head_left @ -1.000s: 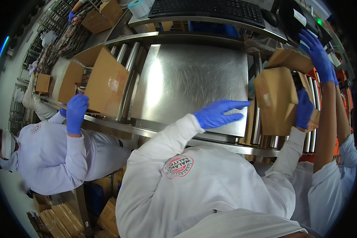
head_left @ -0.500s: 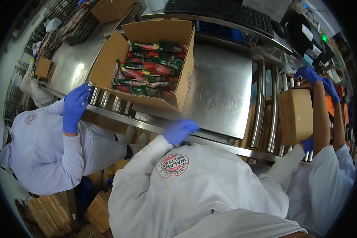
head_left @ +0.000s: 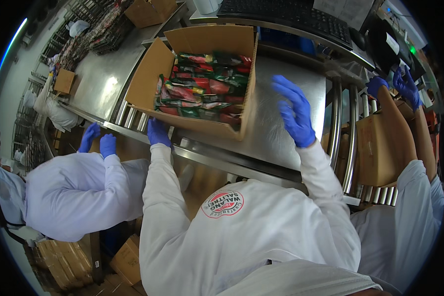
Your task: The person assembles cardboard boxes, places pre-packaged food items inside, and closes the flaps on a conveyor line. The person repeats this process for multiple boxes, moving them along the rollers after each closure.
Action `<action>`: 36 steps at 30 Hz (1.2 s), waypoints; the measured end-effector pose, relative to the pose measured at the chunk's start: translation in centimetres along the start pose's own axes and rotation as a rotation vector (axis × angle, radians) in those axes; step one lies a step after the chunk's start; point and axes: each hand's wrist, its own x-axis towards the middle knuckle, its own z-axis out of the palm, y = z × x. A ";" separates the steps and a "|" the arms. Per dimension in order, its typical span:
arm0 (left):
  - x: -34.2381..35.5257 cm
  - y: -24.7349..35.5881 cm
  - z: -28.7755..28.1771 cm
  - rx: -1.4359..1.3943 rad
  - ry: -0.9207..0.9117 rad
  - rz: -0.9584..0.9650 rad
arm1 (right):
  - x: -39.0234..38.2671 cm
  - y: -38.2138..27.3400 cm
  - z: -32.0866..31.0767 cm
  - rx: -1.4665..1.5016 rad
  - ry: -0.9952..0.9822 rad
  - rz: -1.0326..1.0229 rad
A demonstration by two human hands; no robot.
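An open cardboard carton [head_left: 148, 74] stands with its flaps up on a metal plate. Rows of glossy red and green packets [head_left: 202, 91] fill it. My left hand [head_left: 159, 134], gloved in blue, rests against the near left lower side of the carton, its fingers pointing up and partly seen. To the right of the carton, my right hand [head_left: 297, 112] hovers over the bare metal plate [head_left: 281, 158]. It is open, with spread fingers and nothing in it.
Metal rollers [head_left: 351, 133] run off to the right, where a co-worker's gloved hands [head_left: 407, 89] are above a closed carton [head_left: 377, 153]. Another co-worker [head_left: 79, 192] stands at the left. A keyboard [head_left: 281, 17] lies on a shelf behind the carton.
My left hand has moved left along the carton's near side. My right hand has come from beside the closed carton to over the plate. The left co-worker has lowered a hand.
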 end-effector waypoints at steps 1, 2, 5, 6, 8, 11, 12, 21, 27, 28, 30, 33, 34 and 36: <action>0.6 -0.4 -2.1 0.015 -0.076 0.008 | 2.0 -0.3 1.0 -0.027 -0.064 -0.097; 1.2 -0.3 -3.2 0.048 -0.137 0.014 | 3.7 -0.3 2.0 -0.056 -0.130 -0.192; 1.9 -0.7 -4.6 0.170 -0.291 0.022 | 4.2 0.1 2.7 -0.083 -0.171 -0.171; 1.2 -1.4 -4.0 0.211 -0.333 0.017 | 3.6 0.8 2.1 -0.082 -0.165 -0.106; 0.4 -1.5 -2.9 0.396 -0.442 -0.034 | 1.9 1.4 0.6 0.048 0.070 0.022; -0.4 -0.4 -1.6 0.788 -0.572 -0.019 | -1.5 1.1 -1.7 0.168 0.331 0.174; -0.7 -0.1 -1.3 0.765 -0.554 -0.028 | -2.1 0.8 -2.4 0.215 0.363 0.221; -1.0 -3.4 -1.4 0.589 -0.123 0.288 | 4.4 2.3 -5.9 0.158 0.708 0.198; -0.2 -4.4 -1.9 0.885 -0.246 0.490 | 3.7 17.7 -7.3 -0.586 0.365 0.182; 0.2 -4.8 -2.8 0.907 -0.213 0.517 | 5.4 18.3 -7.1 -0.726 0.334 0.115; -0.2 -5.4 -3.1 0.912 -0.132 0.551 | 9.5 17.0 -6.3 -0.767 0.245 0.101; -0.6 -4.0 -0.8 0.795 -0.136 0.398 | 14.0 18.4 -8.0 -0.977 0.092 0.121; -0.2 -4.4 -2.1 0.774 -0.129 0.382 | 15.1 19.0 -8.0 -1.058 -0.018 0.179; -0.5 -4.4 -1.7 0.702 -0.153 0.380 | 16.3 19.7 -7.6 -1.264 -0.187 0.317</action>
